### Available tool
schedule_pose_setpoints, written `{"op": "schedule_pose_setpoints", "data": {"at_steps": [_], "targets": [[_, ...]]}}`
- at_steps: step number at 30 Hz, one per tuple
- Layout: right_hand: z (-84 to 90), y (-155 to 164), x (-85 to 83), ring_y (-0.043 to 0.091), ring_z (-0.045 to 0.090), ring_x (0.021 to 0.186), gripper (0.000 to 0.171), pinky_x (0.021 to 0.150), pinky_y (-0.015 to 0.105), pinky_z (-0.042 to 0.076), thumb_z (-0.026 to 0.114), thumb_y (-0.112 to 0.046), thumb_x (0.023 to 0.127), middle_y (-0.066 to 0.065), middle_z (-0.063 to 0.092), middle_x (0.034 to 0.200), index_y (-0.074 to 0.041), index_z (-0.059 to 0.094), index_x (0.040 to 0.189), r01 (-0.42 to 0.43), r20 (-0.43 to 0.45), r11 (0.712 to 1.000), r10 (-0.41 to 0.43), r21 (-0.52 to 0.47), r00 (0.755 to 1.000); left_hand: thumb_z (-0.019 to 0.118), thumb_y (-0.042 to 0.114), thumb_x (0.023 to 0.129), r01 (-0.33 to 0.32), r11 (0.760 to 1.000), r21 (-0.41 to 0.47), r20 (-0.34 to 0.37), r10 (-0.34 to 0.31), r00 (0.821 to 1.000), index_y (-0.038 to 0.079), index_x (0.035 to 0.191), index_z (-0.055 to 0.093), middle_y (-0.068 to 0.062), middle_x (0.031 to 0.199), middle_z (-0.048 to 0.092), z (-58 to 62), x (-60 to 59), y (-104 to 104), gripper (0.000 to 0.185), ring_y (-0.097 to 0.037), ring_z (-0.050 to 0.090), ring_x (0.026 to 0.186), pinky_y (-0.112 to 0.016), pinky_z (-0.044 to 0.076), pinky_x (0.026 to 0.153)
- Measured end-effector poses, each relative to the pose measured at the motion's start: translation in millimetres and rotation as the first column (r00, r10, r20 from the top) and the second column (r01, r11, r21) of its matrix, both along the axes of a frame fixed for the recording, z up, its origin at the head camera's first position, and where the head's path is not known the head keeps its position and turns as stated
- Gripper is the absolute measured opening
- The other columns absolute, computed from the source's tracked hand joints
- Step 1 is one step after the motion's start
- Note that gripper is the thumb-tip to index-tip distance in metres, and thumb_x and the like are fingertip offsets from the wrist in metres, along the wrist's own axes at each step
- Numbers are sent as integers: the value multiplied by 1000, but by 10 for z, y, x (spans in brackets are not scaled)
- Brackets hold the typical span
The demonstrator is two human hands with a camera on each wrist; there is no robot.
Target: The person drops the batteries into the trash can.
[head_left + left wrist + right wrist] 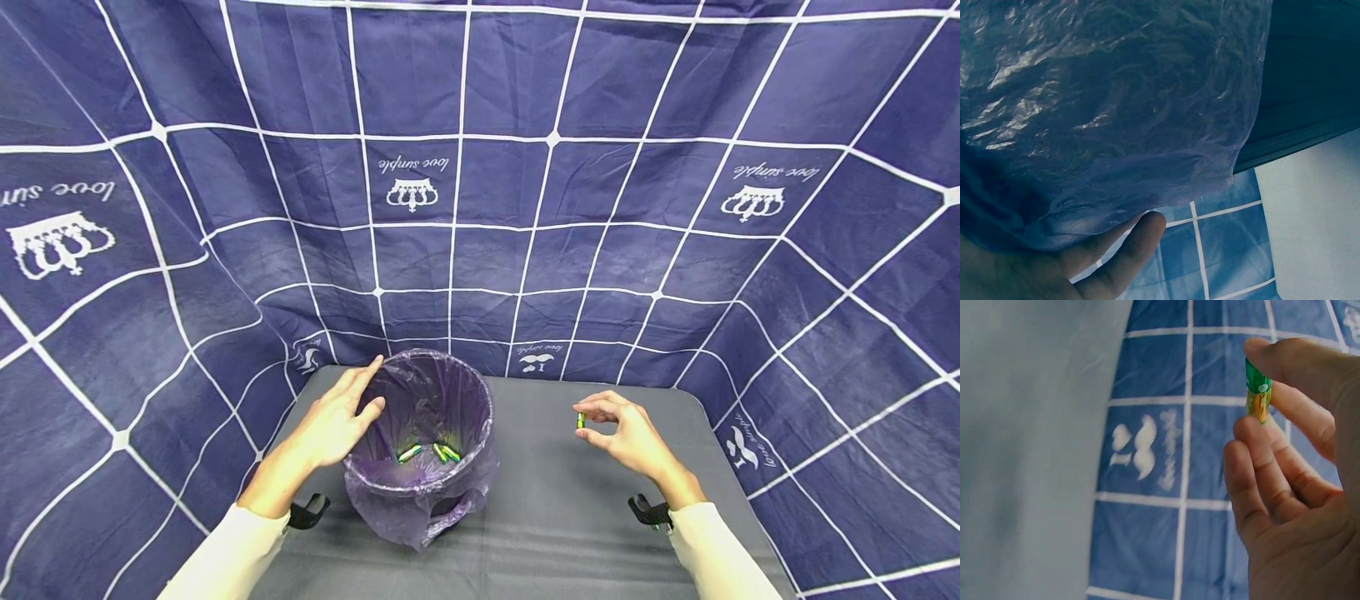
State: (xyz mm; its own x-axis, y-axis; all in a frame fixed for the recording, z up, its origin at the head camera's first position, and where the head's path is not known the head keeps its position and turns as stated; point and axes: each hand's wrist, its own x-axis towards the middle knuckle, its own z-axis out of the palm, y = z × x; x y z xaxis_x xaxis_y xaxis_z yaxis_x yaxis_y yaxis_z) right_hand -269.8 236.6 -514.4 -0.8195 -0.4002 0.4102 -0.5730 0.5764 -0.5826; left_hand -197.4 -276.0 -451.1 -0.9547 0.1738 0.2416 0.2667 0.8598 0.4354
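My right hand [626,429] is raised above the right part of the grey table, pinching a green and gold battery [1259,390] end to end between thumb and fingertips. The left hand [337,421] is at the left side of a waste bin lined with a purple plastic bag [480,408]. Its fingers are extended along the rim and its thumb is spread toward the opening; whether it presses on the bag I cannot tell. Inside the bin, one green-yellow battery [409,453] lies to the left and a pair of batteries [446,452] to the right.
A grey cloth-like surface covers the table [540,500]. Behind it and at both sides hangs a blue curtain [495,258] with white grid lines. The bag's loose edge [420,529] hangs over the bin's near side. Black straps [307,511] are around both wrists.
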Motion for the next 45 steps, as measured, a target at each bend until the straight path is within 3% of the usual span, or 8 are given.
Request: {"op": "schedule_pose_setpoints", "data": {"at_steps": [6,18,26,45], "targets": [[233,-272,-6,17,83,110,40,100,33,70,102,-10,90,-3,83,128,-20,90,126,-45,22,999,45,-18,999,60,31,119,-1,1000,4,1,1,1000,11,183,37,-26,171,56,-11,-6,9,71,-59,64,150,-78,54,117],[666,-787,-15,22,83,111,34,103,41,70,100,-13,93,-1,83,127,-19,90,125,-54,51,995,59,-81,997,58,34,119,0,1000,10,10,0,1000,12,183,36,-24,172,55,-3,7,10,71,-57,62,153,-78,53,117],[844,-1110,-30,33,84,112,33,101,43,71,100,-10,92,7,84,128,-14,90,123,-73,30,990,77,-119,997,59,34,119,3,1000,11,8,-3,1000,11,183,37,-25,172,56,-15,11,6,71,-57,62,153,-78,53,118],[1304,-1842,-3,30,83,119,32,106,43,70,98,-17,95,8,81,128,-14,89,126,-143,21,987,145,-77,989,60,32,119,13,1000,6,-7,-13,1000,10,183,37,-25,170,57,-6,2,1,71,-57,65,150,-77,54,117]]}}
